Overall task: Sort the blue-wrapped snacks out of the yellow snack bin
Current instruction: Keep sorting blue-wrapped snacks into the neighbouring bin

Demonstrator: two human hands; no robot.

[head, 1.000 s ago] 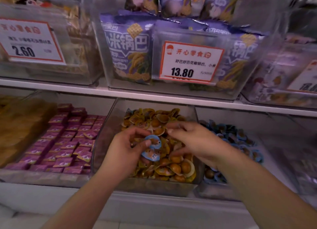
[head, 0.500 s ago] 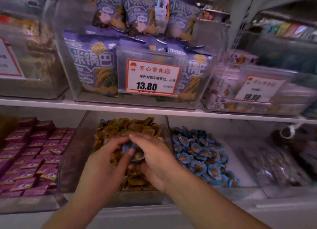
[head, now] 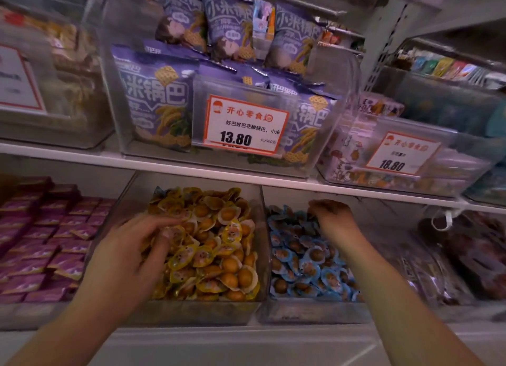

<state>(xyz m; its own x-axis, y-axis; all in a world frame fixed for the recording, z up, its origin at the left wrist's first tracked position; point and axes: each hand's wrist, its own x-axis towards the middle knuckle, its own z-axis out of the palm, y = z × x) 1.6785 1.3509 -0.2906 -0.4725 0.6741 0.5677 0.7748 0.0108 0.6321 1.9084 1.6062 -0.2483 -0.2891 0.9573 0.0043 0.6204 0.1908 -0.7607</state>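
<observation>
Two bare forearms, no sleeves, watch or rings visible. Left hand (head: pixel 128 256) blurred at the fingers; right hand (head: pixel 332 217) shown from the back, knuckles rounded.

Left hand (head: pixel 128 259) rests on yellow snacks (head: pixel 216 245); right hand (head: pixel 332 217) curls over the blue snack bin (head: pixel 309 311)

The snacks under my left hand (head: pixel 128 259) were yellow-wrapped (head: pixel 213 245), those under my right hand (head: pixel 332 217) blue-wrapped (head: pixel 306 267), the small packets (head: pixel 46 237) beside them magenta, the bags above (head: pixel 153 102) purple with white lettering, and the price card (head: pixel 245 126) white with an orange-red border.
</observation>
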